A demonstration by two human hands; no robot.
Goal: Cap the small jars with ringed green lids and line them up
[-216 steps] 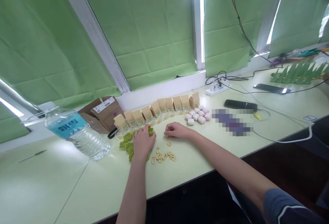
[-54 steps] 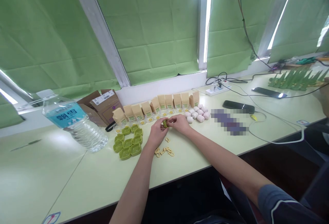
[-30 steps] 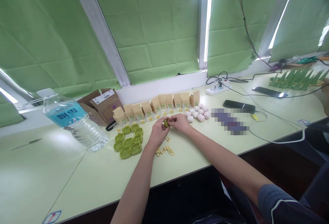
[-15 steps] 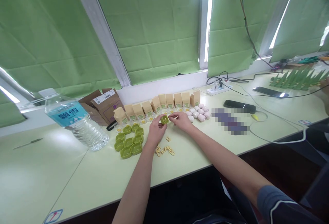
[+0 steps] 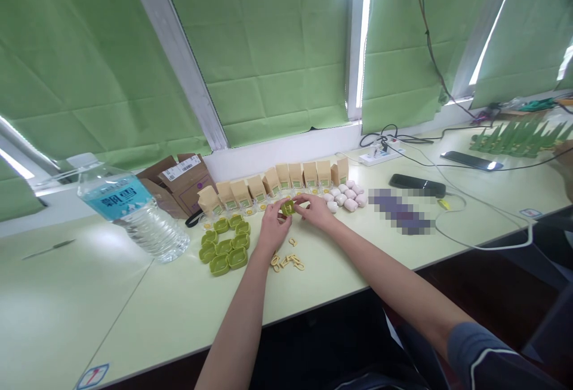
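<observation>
My left hand (image 5: 274,226) is closed round a small green plastic cup (image 5: 287,208), held a little above the table with its hollow side toward me. The fingers of my right hand (image 5: 313,209) are bent and pinch the cup's right edge; whether a small part sits between those fingertips is hidden. Just below my hands lies a loose pile of small yellow plastic loops (image 5: 289,261), with a single yellow loop (image 5: 292,242) apart from the others. Left of my left hand, several matching green cups (image 5: 224,247) are grouped on the table.
Behind my hands stands a row of tan card packets (image 5: 257,187). White and pale pink rounded pieces (image 5: 350,195) lie to the right. A large water bottle (image 5: 134,211) and a cardboard box (image 5: 181,184) stand left. Phones (image 5: 417,186), cables and a power strip (image 5: 380,154) lie right.
The green cup has shifted slightly right and turned a little in my left hand. My right fingertips have closed in on its edge. The things on the table stay put.
</observation>
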